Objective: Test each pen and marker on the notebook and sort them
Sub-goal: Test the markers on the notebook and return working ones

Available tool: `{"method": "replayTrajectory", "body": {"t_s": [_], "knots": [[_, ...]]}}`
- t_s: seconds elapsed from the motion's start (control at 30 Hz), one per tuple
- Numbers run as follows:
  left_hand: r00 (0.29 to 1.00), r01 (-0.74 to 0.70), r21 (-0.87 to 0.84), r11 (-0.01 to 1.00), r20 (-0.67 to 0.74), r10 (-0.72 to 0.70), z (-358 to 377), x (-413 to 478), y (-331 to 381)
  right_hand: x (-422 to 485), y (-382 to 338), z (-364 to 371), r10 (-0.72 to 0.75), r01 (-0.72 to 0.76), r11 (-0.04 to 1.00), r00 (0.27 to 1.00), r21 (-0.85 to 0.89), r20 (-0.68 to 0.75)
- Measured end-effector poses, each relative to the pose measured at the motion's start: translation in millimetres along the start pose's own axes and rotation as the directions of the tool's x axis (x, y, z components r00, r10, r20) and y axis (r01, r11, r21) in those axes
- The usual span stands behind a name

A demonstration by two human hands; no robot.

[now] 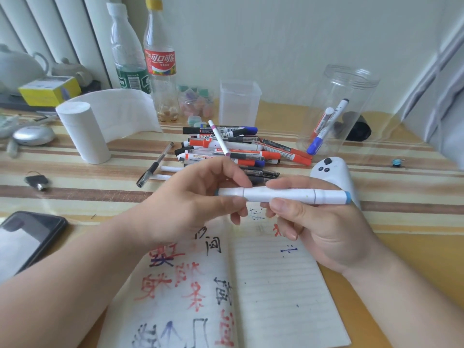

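Observation:
A white double-ended marker (283, 194) with blue end caps lies level above the open notebook (271, 285). My right hand (324, 229) grips its barrel from below, thumb on the near side. My left hand (198, 199) pinches its left cap end. The notebook's left page carries red, black and blue scribbles; the right page has a few blue marks. Behind my hands sits a pile of pens and markers (233, 149). A clear round jar (339, 109) at the back right holds two or three markers. A clear square container (239, 101) stands behind the pile.
A black phone (27, 239) lies at the left edge. A tissue roll (82, 131), two plastic bottles (140, 46) and a yellow box (50, 90) stand at the back left. A white controller (334, 174) lies right of my hands. A key (36, 182) rests on the striped table.

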State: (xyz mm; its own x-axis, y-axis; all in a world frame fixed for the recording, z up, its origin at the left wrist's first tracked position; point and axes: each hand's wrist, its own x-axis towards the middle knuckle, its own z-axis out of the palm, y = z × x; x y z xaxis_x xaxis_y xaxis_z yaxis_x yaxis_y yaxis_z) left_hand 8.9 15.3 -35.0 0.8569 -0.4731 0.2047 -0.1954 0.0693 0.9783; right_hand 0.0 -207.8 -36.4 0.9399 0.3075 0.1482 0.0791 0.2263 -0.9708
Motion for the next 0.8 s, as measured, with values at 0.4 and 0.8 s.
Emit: {"method": "replayTrajectory", "body": {"t_s": [0.4, 0.8], "knots": [[0.989, -0.017, 0.053, 0.998, -0.143, 0.025, 0, 2, 1, 8, -3, -7, -0.021, 0.029, 0.997, 0.992, 0.067, -0.121], [0.923, -0.005, 0.189, 0.982, -0.377, 0.077, 13, 6, 12, -5, 11, 26, -0.205, 0.196, 0.940, 0.979, -0.280, -0.002]]}}
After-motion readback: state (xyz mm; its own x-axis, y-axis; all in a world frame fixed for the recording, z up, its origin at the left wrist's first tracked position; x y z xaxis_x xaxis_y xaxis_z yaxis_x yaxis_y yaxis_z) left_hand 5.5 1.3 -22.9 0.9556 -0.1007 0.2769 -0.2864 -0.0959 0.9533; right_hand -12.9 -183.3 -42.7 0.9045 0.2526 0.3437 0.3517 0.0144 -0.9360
